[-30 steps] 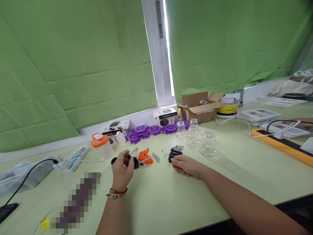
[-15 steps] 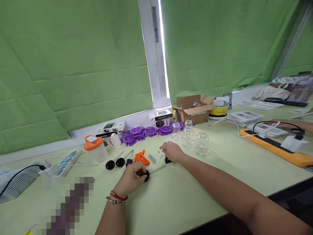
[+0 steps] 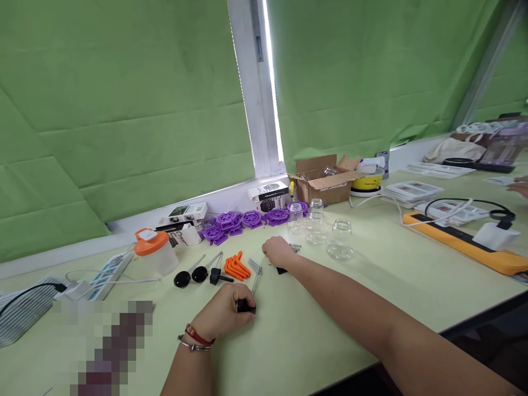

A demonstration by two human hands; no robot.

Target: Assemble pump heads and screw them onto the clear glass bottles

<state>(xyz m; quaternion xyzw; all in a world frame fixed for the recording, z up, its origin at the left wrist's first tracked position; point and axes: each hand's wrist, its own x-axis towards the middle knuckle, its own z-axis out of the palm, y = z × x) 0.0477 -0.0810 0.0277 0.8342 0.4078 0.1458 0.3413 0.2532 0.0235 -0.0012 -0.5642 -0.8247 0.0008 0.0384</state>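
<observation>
Three open jars [image 3: 315, 223] near right hand [image 3: 278, 253]; left hand [image 3: 225, 320] grips knob [image 3: 246, 307].

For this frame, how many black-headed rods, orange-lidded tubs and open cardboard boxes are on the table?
Black-headed rods: 4 (three lying loose, one gripped by the left hand)
Orange-lidded tub: 1
Cardboard box: 1
Total: 6

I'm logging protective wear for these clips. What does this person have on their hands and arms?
No gloves or sleeves show; both forearms are bare. The left hand has a red cord bracelet and a thin silvery bangle at the wrist. The right hand and wrist wear nothing visible.
</observation>
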